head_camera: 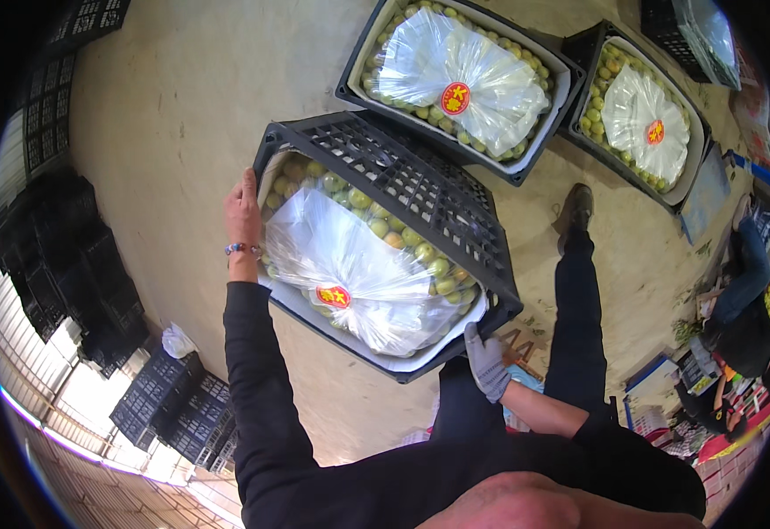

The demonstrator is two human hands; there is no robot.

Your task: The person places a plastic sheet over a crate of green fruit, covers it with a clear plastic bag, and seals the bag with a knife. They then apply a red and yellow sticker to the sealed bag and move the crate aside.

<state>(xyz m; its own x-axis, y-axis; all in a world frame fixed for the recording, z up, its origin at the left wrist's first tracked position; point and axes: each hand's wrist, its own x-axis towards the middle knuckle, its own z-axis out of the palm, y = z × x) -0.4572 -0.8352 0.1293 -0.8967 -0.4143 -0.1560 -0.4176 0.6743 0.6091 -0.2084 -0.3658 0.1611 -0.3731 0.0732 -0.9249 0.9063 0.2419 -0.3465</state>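
A black plastic crate (411,178) is tilted in front of me, its slatted side uppermost. Inside lie round green fruits (438,268) under a clear plastic bag (358,264), gathered at a red and yellow sticker (333,297). My bare left hand (244,211), with a beaded bracelet at the wrist, grips the crate's left end; its fingertips are partly hidden. At the near right corner my right hand (487,362), in a grey knit glove, holds the rim, with some fingers hidden under or behind it.
Two more fruit-filled crates (352,82) (706,132) stand at the upper right. Stacked black crates (61,258) line the left, with blue-black crates (173,403) lower down. A blue board (706,195) leans by the far right crate. Other people (742,330) are at the right edge.
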